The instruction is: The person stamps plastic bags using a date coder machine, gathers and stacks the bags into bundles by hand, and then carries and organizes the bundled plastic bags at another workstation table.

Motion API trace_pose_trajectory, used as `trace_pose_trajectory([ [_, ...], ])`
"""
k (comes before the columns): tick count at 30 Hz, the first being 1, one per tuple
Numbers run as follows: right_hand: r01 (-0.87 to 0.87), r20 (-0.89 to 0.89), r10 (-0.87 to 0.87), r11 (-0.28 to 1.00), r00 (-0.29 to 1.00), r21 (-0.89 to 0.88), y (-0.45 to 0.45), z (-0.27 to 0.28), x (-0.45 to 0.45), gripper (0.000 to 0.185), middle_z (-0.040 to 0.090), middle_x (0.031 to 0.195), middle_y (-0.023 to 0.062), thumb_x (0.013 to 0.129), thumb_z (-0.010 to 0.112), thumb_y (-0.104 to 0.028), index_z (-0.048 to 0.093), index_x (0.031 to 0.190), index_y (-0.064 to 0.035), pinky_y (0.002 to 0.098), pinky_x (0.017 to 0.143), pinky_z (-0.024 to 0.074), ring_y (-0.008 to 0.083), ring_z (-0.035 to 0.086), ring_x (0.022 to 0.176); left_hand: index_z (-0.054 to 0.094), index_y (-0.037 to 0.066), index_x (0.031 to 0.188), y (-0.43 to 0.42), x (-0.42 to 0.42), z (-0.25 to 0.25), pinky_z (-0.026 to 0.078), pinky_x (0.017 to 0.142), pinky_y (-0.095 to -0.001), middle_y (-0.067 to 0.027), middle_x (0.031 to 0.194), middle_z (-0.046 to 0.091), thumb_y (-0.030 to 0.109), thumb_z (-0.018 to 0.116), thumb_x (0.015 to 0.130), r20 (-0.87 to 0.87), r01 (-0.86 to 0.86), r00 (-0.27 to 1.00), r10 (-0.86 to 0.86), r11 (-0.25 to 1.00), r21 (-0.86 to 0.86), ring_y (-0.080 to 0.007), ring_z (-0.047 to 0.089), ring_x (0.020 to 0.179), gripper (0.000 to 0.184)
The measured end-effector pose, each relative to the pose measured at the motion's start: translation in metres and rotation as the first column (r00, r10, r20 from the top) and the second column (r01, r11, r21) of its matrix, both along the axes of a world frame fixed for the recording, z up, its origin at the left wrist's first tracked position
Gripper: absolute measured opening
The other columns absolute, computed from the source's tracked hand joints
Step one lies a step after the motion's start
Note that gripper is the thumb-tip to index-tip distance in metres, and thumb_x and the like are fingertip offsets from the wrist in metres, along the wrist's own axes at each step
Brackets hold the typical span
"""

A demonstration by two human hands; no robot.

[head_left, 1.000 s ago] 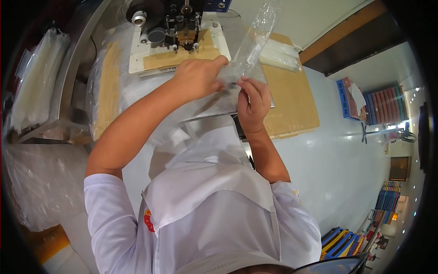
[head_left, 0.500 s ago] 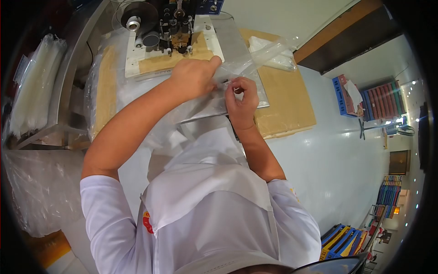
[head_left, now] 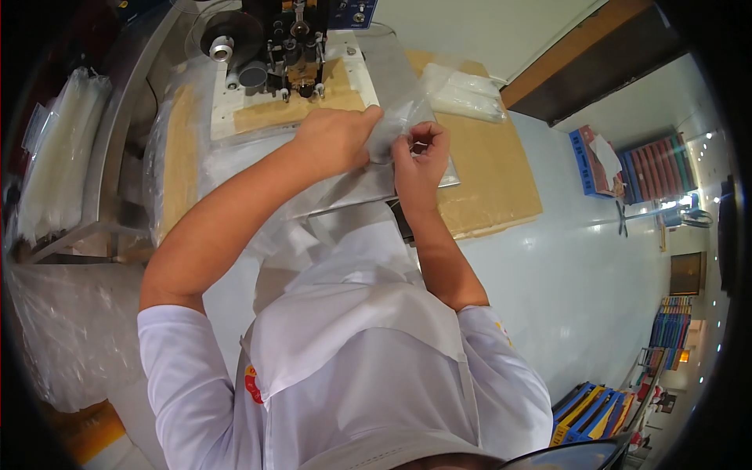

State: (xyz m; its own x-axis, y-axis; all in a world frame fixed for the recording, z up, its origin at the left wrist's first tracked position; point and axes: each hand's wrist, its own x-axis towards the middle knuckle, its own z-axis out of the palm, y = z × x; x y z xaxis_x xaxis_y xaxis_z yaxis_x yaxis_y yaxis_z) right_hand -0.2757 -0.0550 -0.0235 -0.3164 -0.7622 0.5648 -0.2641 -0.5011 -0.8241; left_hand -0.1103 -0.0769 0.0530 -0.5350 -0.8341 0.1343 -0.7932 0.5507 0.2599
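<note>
My left hand [head_left: 335,141] is curled closed just in front of a tabletop machine [head_left: 301,70], its thumb pointing to the right. Thumb and forefinger of my right hand [head_left: 423,157] pinch a clear plastic bag [head_left: 411,111], whose film rises from the fingertips. Whatever the left fingers hold is hidden behind the back of that hand; the film seems to run toward it. Both hands are over a grey metal plate [head_left: 352,192] with a straight front edge.
White-clear packs of plastic bags [head_left: 464,92] lie on a brown board [head_left: 493,172] to the right. More bags [head_left: 66,149] lie on a metal shelf [head_left: 110,180] at left. A dark reel [head_left: 227,39] sits on the machine. Crates [head_left: 595,164] stand farther right.
The clear film that stretched toward the upper right over the packs has drawn back near the hands. My right hand has shifted slightly right, and the hands are a little farther apart.
</note>
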Motion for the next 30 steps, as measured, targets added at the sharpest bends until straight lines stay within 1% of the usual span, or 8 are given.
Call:
trace_pose_trajectory([
  [4,-0.023,-0.044,0.020,0.996,0.999,-0.089,0.005,0.002,0.003,0.023,0.057,0.090,0.0069,0.079,0.068,0.007,0.056,0.096,-0.0023,0.0300,0.066,0.0486,0.0166,0.055,0.074,0.053,0.005,0.111,-0.001,0.001,0.003,0.054,0.074,-0.0459,-0.0150,0.089,0.071,0.017,0.072,0.075,0.017,0.008,1.000,-0.008,1.000,0.024,-0.0350,0.070,0.089,0.043],
  [7,-0.013,-0.302,-0.068,0.966,0.951,-0.258,0.006,0.003,-0.002,0.025,0.059,0.089,0.0087,0.078,0.069,0.006,0.057,0.097,-0.0023,0.0304,0.066,0.0491,0.0191,0.056,0.073,0.052,0.004,0.112,-0.002,0.003,0.000,0.054,0.073,-0.0463,-0.0150,0.088,0.071,0.017,0.071,0.075,-0.008,0.041,0.999,-0.041,0.999,0.017,-0.0358,0.069,0.088,0.043],
  [10,-0.031,-0.388,-0.083,0.960,0.918,-0.278,0.010,-0.001,-0.002,0.026,0.060,0.088,0.0105,0.077,0.070,0.006,0.057,0.098,-0.0019,0.0310,0.064,0.0492,0.0213,0.057,0.071,0.050,0.004,0.121,-0.005,0.001,-0.001,0.053,0.074,-0.0463,-0.0173,0.089,0.071,0.021,0.073,0.075,0.017,0.022,1.000,-0.023,0.999,0.042,-0.0365,0.069,0.088,0.054],
  [13,-0.006,-0.305,0.001,1.000,0.952,-0.014,0.012,-0.009,-0.005,0.026,0.059,0.090,0.0099,0.076,0.069,0.007,0.057,0.098,-0.0015,0.0316,0.062,0.0493,0.0205,0.059,0.072,0.050,0.005,0.124,-0.005,0.003,-0.003,0.052,0.074,-0.0464,-0.0179,0.087,0.070,0.025,0.076,0.075,-0.022,0.012,1.000,-0.011,0.999,0.046,-0.0368,0.069,0.087,0.059],
  [16,-0.013,-0.073,0.027,0.984,0.997,0.179,0.007,-0.007,-0.010,0.027,0.058,0.094,0.0091,0.075,0.067,0.007,0.058,0.099,-0.0014,0.0319,0.062,0.0495,0.0194,0.061,0.072,0.051,0.005,0.120,-0.002,0.005,0.003,0.051,0.074,-0.0470,-0.0163,0.089,0.070,0.028,0.077,0.077,-0.083,0.007,0.997,-0.002,0.998,0.060,-0.0363,0.069,0.088,0.055],
  [23,0.026,-0.128,-0.008,0.990,0.992,0.141,-0.008,-0.011,-0.012,0.021,0.059,0.093,0.0091,0.077,0.068,0.003,0.059,0.096,-0.0015,0.0315,0.062,0.0499,0.0182,0.062,0.073,0.051,0.006,0.124,0.002,0.011,0.014,0.051,0.075,-0.0467,-0.0142,0.088,0.070,0.032,0.077,0.081,-0.139,-0.034,0.990,0.038,0.999,0.030,-0.0354,0.068,0.088,0.056],
  [26,0.004,-0.096,0.021,0.967,0.995,0.254,-0.009,-0.011,-0.013,0.018,0.062,0.085,0.0090,0.078,0.070,0.000,0.059,0.093,-0.0008,0.0312,0.062,0.0504,0.0186,0.063,0.071,0.052,0.011,0.123,-0.002,0.013,0.004,0.047,0.066,-0.0472,-0.0124,0.070,0.064,0.034,0.079,0.080,-0.242,-0.020,0.970,0.003,0.997,-0.070,-0.0369,0.066,0.074,0.056],
  [30,0.010,-0.152,0.042,0.945,0.988,0.326,-0.001,0.004,-0.007,0.018,0.065,0.073,0.0080,0.079,0.071,-0.003,0.058,0.090,-0.0004,0.0307,0.062,0.0511,0.0172,0.065,0.066,0.053,0.008,0.122,0.002,0.011,0.017,0.051,0.071,-0.0463,-0.0127,0.083,0.069,0.030,0.078,0.080,-0.221,-0.053,0.974,0.058,0.998,0.027,-0.0353,0.069,0.084,0.054],
])
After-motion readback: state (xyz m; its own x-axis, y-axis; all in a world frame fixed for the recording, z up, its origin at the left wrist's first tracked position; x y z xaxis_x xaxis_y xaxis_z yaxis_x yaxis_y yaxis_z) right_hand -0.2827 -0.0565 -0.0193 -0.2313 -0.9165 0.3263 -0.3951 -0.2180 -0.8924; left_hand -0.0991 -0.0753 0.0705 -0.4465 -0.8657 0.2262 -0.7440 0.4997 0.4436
